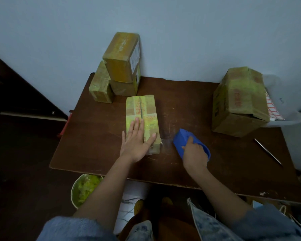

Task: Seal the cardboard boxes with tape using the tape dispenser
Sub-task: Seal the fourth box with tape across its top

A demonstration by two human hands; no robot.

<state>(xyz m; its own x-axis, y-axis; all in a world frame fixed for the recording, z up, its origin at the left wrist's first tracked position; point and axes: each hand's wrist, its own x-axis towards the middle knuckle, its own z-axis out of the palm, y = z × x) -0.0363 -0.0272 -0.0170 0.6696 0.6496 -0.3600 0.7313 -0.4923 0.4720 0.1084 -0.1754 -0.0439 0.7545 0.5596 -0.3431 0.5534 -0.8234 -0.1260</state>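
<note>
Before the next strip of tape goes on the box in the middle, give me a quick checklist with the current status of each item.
1. Middle box lies flat on the table: ok.
2. Left hand rests flat on the box, fingers straight, steadying it: ok.
3. Right hand grips the blue tape dispenser: ok.
4. Dispenser is on the box seam: not ok; it sits on the table beside the box.
5. Tape end is free and ready to stick: cannot tell.
6. Path between dispenser and box is free of the pen and other boxes: ok.
</note>
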